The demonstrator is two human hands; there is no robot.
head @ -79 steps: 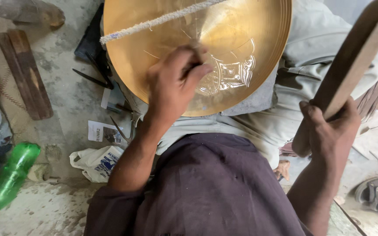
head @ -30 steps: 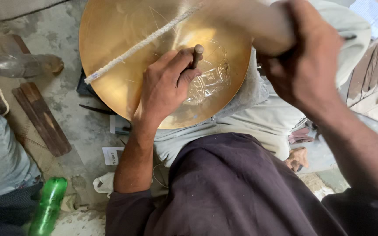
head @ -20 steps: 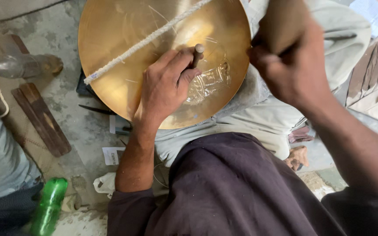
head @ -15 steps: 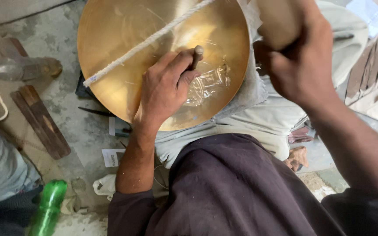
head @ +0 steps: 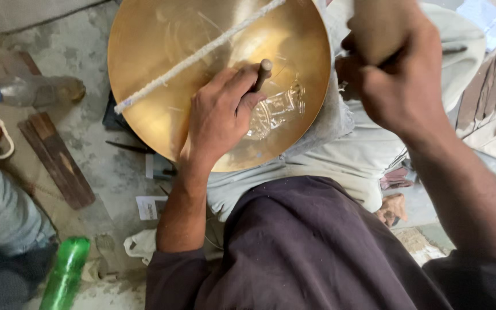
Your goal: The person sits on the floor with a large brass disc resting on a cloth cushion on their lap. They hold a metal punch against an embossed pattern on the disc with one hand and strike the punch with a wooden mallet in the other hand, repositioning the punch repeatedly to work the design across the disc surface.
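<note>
The brass plate [head: 167, 74] rests tilted on grey cloth [head: 374, 143] over the person's lap, a white cord [head: 196, 54] lying across its face. The left hand [head: 219, 117] is closed around a punch [head: 262, 73], tip set on the plate beside a bright engraved patch [head: 276, 109]. The right hand [head: 400, 74] is closed around a wooden mallet [head: 374, 26], raised just right of the plate.

Judgement: chasing of the pattern is in hand; the next blow calls for a steady punch and a square strike on its head.

On the floor, left: a green bottle [head: 64, 275], a clear bottle with blue cap [head: 30, 90], a white paper slip [head: 147, 206] and a dark wooden strip [head: 55, 161].
</note>
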